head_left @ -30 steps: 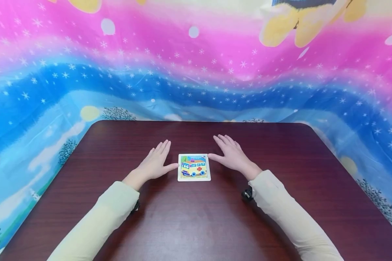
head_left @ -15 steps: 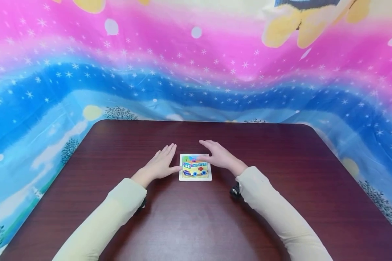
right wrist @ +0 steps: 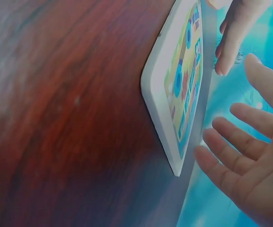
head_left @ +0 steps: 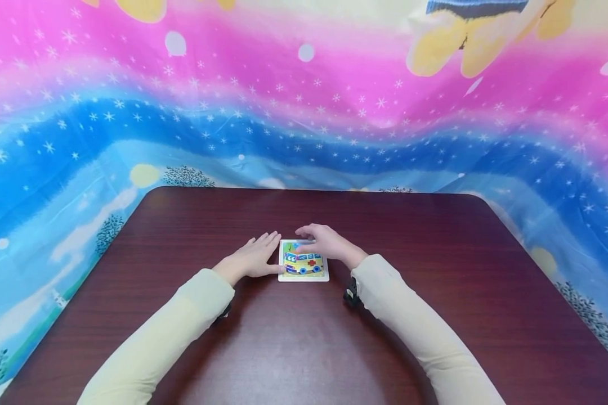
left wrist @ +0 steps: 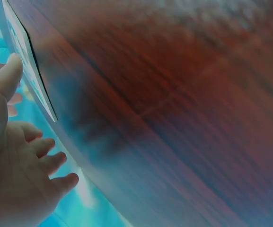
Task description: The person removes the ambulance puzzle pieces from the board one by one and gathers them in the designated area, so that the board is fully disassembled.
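Observation:
A small square picture board [head_left: 310,271] with a white frame and a yellow ambulance picture lies flat on the table. At its left edge is my left hand [head_left: 250,260], fingers extended forward and thumb over the lower left of the frame in the head view. My right hand [head_left: 329,243] hovers above the board's upper right, hiding part of the picture, its fingers gently bent. From the right wrist, the board [right wrist: 186,90] shows a gap to the right hand's fingers [right wrist: 228,151]. In the left wrist view, the thumb [left wrist: 8,78] overlaps the board's edge [left wrist: 41,92].
The dark reddish-brown wooden table [head_left: 294,349] has rounded far corners. Behind and beside it hangs a pink and blue cloth [head_left: 284,129] with snowflakes. A black wrist device [head_left: 352,295] shows under the right sleeve.
My right hand has moved left, from beside the board to over it, its fingers bending more. My left hand has shifted right and slightly nearer the board. The board stays on the table.

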The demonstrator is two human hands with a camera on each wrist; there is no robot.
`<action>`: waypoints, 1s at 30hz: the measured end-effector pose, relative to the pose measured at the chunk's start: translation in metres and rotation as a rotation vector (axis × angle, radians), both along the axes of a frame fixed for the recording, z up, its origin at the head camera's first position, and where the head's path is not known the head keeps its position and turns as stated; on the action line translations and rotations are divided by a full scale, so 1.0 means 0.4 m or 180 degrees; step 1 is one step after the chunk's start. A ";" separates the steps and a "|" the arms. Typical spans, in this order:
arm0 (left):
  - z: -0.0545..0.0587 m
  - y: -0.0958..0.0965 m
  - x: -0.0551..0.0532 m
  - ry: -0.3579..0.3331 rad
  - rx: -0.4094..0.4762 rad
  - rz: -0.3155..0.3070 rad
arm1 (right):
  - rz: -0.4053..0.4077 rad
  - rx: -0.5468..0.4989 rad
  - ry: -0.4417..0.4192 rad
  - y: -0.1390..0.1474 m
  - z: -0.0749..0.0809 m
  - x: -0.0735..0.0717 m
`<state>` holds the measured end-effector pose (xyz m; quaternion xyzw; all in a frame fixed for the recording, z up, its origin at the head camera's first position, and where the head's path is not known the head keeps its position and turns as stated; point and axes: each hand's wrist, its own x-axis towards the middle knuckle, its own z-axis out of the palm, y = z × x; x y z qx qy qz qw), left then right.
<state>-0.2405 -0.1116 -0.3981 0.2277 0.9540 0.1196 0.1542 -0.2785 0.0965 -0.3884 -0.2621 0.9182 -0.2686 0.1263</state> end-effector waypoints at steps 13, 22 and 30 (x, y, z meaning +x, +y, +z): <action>0.012 -0.004 0.006 -0.0269 0.0069 -0.0196 | 0.0000 -0.0070 -0.0194 -0.037 -0.020 -0.015; -0.005 -0.008 0.000 -0.0206 0.0021 -0.0243 | -0.0012 0.0152 -0.0041 -0.051 -0.025 -0.021; -0.016 -0.008 -0.005 -0.0153 -0.0053 -0.0239 | -0.0023 0.0321 -0.0013 -0.061 -0.024 -0.022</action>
